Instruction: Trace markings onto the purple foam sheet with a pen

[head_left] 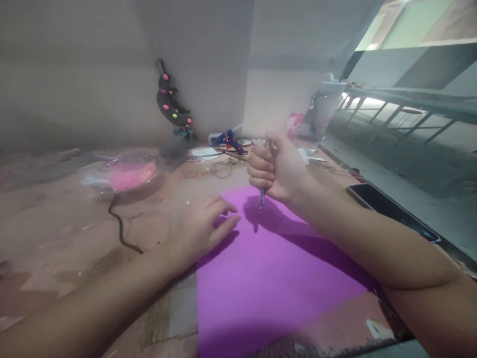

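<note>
One purple sheet (253, 278) lies on the desk (85, 238), below two hands; the right hand (274, 166) is closed in a fist around one pen (262, 199), held roughly upright, its tip pointing down just above the sheet; the left hand (206, 221) holds nothing, thumb and fingers loosely parted at the sheet's left edge, whether touching I cannot tell; one phone (393, 211) lies at the right; farther back are one glue gun (228, 141) and one moon ornament (169, 105).

A pale grey wall (201, 30), shaded in broad bands, rises behind the worn pinkish-brown table (74, 219); off to the right, from my remote seat, I make out grey floor (372, 149), a long bench (421, 98) on thin legs, and bright light (372, 103) beneath
</note>
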Action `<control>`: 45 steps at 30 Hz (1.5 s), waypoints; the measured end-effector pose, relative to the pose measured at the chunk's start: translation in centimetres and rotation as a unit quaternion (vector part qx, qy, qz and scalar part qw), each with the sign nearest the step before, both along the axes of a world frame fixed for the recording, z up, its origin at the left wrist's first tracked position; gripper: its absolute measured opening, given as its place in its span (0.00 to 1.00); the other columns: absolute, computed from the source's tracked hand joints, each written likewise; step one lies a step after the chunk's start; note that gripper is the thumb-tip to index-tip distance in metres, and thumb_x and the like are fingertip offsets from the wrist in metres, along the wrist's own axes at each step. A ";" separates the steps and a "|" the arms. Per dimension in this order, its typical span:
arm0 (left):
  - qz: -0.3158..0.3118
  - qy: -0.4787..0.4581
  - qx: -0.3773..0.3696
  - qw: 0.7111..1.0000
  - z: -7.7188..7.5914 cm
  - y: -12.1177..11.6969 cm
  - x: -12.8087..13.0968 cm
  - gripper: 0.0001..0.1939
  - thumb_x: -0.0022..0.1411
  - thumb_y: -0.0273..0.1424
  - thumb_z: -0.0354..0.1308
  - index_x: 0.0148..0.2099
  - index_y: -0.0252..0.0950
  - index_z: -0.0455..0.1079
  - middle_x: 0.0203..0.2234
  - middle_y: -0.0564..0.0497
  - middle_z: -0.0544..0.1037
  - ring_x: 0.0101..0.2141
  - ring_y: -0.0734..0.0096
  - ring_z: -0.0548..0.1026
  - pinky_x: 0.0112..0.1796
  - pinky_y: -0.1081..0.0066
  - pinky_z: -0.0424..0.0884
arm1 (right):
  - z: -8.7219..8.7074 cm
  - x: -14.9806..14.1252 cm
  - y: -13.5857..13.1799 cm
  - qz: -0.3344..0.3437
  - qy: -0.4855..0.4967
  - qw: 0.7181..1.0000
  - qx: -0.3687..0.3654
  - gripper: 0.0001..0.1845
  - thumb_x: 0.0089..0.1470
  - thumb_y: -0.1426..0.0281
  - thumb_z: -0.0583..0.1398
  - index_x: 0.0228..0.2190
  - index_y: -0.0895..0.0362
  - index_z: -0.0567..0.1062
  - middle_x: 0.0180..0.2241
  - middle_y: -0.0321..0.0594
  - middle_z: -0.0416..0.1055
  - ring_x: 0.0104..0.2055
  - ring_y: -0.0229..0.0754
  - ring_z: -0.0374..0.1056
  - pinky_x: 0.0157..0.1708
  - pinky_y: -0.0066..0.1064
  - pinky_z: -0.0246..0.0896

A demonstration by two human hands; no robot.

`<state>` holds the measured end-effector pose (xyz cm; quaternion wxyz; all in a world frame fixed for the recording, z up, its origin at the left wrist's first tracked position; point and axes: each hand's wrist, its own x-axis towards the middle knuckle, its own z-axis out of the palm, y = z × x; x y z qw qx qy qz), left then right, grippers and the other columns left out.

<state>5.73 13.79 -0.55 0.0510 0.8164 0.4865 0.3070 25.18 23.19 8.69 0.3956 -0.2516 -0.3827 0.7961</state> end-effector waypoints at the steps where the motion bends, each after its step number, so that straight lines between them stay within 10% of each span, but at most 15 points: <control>1: -0.014 -0.039 0.005 0.999 -0.1 -0.6 0.7 0.13 0.76 0.41 0.56 0.47 0.39 0.76 0.39 0.48 0.81 0.41 0.62 0.78 0.46 0.62 0.71 | -0.1 -0.3 -0.7 0.009 0.005 1.000 0.001 0.29 0.68 0.53 0.53 0.21 0.50 0.48 0.13 0.25 0.43 0.14 0.31 0.35 0.12 0.23 0.37; 13: -0.092 -0.059 0.021 0.994 -0.5 -2.9 2.1 0.13 0.77 0.42 0.58 0.47 0.37 0.74 0.41 0.48 0.77 0.43 0.62 0.75 0.44 0.62 0.70 | -1.7 -2.0 -2.2 0.041 0.027 0.998 -0.039 0.22 0.69 0.60 0.49 0.23 0.50 0.52 0.16 0.24 0.40 0.17 0.33 0.32 0.12 0.22 0.36; 45: -0.066 -0.050 0.013 0.996 -0.6 -2.3 1.9 0.09 0.76 0.36 0.57 0.45 0.38 0.74 0.41 0.48 0.78 0.43 0.64 0.76 0.48 0.62 0.71 | -3.0 -0.9 0.0 0.069 0.022 0.996 0.052 0.23 0.63 0.54 0.59 0.26 0.50 0.54 0.18 0.27 0.45 0.19 0.36 0.40 0.17 0.26 0.46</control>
